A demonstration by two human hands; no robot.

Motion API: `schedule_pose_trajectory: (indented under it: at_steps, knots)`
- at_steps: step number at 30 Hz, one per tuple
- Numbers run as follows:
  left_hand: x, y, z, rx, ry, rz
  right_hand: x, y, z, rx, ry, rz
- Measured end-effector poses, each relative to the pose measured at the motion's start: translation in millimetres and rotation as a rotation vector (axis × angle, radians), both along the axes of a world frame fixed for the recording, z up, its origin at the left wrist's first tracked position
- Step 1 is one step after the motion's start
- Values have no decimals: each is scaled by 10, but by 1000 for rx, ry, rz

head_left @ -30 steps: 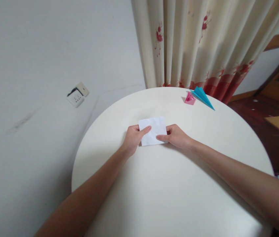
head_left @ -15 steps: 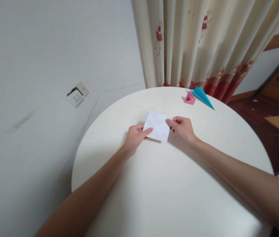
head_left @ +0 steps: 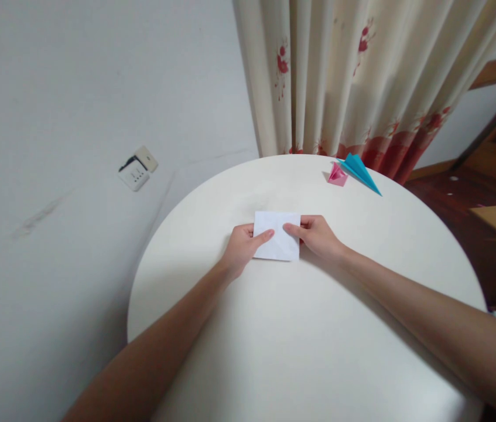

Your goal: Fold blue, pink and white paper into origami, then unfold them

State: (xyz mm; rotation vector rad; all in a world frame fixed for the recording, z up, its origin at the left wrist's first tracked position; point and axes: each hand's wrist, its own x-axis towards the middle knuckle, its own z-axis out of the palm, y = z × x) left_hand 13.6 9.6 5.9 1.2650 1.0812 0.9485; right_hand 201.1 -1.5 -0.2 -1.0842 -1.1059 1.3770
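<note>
A squarish white sheet of paper (head_left: 277, 247) is held just above the round white table (head_left: 300, 328), its near edge running level across my view. My left hand (head_left: 241, 249) grips its left side, thumb lying on top and fingers tucked beneath. On the opposite side my right hand (head_left: 318, 235) pinches the paper the same way, thumb on the upper face. The fingers under the sheet are mostly hidden. Both thumb tips point inward, a short gap apart.
Toward the table's far right rim lie a blue paper plane (head_left: 361, 172) and a small pink folded paper (head_left: 338, 174). Behind hangs a cream and red curtain (head_left: 318, 76). A wall with a socket (head_left: 134, 174) borders the left side.
The white paper has turned from a tilt to square with my view and come slightly nearer. My right hand has shifted its hold, its thumb now further in over the sheet.
</note>
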Motion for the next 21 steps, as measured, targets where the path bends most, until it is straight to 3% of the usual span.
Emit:
schedule_pose_trajectory:
  at_steps: [5, 13, 21]
  knots:
    - [30, 0, 7, 51, -40, 1, -37, -28, -6, -68, 110, 3]
    - [16, 45, 40, 165, -17, 140, -27, 7, -42, -70, 65, -60]
    - [11, 68, 8, 225, -6, 133, -37, 22, -55, -8, -7, -97]
